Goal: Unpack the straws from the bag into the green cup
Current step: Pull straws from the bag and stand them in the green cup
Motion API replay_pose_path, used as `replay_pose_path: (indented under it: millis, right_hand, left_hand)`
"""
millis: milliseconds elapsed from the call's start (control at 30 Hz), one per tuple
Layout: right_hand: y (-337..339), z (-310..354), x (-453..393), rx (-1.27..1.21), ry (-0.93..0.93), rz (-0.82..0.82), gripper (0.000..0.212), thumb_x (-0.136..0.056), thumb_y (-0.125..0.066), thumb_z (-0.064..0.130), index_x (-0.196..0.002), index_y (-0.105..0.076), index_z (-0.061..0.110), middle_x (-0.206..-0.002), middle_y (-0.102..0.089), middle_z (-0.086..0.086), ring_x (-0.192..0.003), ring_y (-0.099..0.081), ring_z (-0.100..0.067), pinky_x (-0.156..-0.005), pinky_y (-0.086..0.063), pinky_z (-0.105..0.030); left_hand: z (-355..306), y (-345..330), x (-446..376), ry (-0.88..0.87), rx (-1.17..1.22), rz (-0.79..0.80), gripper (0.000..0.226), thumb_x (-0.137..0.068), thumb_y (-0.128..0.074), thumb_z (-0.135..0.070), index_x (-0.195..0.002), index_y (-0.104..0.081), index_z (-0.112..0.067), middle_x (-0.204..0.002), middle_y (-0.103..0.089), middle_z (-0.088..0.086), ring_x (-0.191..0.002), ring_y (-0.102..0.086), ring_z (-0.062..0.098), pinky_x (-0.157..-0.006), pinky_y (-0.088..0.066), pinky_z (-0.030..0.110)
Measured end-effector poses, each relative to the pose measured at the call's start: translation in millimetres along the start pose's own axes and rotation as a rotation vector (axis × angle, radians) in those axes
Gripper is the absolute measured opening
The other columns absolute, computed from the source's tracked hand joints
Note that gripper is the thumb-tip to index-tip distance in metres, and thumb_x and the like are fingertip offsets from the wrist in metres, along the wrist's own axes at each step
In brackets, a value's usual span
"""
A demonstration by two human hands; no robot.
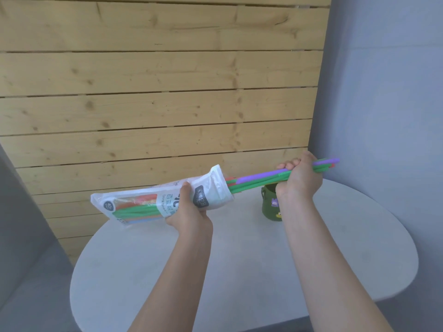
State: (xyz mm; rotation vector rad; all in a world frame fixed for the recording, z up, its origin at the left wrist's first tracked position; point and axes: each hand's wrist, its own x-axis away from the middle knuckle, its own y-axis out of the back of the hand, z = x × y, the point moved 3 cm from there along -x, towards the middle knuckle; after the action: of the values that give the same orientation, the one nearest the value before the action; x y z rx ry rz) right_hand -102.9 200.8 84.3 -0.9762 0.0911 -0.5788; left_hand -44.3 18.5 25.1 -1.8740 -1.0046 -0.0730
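Observation:
A white plastic bag [143, 202] of coloured straws lies nearly level in the air above the table, its open mouth pointing right. My left hand [189, 212] grips the bag around its middle. A bundle of green, purple and red straws [259, 178] sticks out of the mouth, and my right hand [299, 178] is closed around it, with the straw tips poking past the fist. More straws show through the bag's clear window. The green cup [269, 204] stands on the table just below and behind my right wrist, partly hidden by it.
A round white table [239, 271] lies under both arms. A wooden plank wall [155, 92] stands close behind it. Grey walls flank the scene on the left and right.

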Motion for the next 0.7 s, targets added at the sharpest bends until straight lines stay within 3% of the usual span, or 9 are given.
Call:
replay_pose_path:
  millis: [233, 433, 600, 700]
  right_hand:
    - [-16, 41, -13, 0.062, 0.167, 0.009, 0.015, -0.09, -0.049, 0.013, -0.076, -0.05, 0.017, -0.044, -0.037, 0.006, -0.034, -0.033, -0.011, -0.041, -0.039, -0.021]
    - [-23, 82, -23, 0.128, 0.272, 0.02, 0.007, -0.09, -0.049, 0.015, -0.083, -0.051, 0.015, -0.048, -0.039, 0.004, -0.034, -0.035, -0.01, -0.04, -0.038, -0.019]
    - [-30, 110, -27, 0.166, 0.362, 0.036, 0.013, -0.09, -0.048, 0.015, -0.077, -0.049, 0.017, -0.05, -0.039, 0.003, -0.034, -0.034, -0.011, -0.042, -0.039, -0.02]
    - [-35, 123, -27, 0.185, 0.414, 0.041, 0.013, -0.089, -0.047, 0.015, -0.076, -0.048, 0.018, -0.051, -0.039, 0.002, -0.034, -0.035, -0.011, -0.041, -0.04, -0.02]
  left_hand:
    - [6, -2, -12, 0.007, -0.02, -0.063, 0.073, -0.077, -0.079, -0.015, -0.133, -0.033, -0.013, -0.118, -0.06, 0.003, -0.08, -0.065, 0.011, -0.061, -0.055, 0.027]
    - [20, 4, -14, 0.015, -0.077, -0.08, 0.078, -0.074, -0.081, -0.019, -0.134, -0.03, -0.015, -0.093, -0.052, -0.005, -0.073, -0.06, 0.008, -0.063, -0.052, 0.028]
    - [21, 10, -16, 0.024, -0.11, -0.12, 0.082, -0.074, -0.081, -0.023, -0.137, -0.029, -0.015, -0.11, -0.051, 0.002, -0.074, -0.059, 0.01, -0.075, -0.051, 0.03]
    - [21, 12, -16, 0.03, -0.124, -0.124, 0.083, -0.074, -0.081, -0.024, -0.137, -0.028, -0.015, -0.114, -0.049, 0.003, -0.087, -0.06, 0.019, -0.075, -0.051, 0.03]
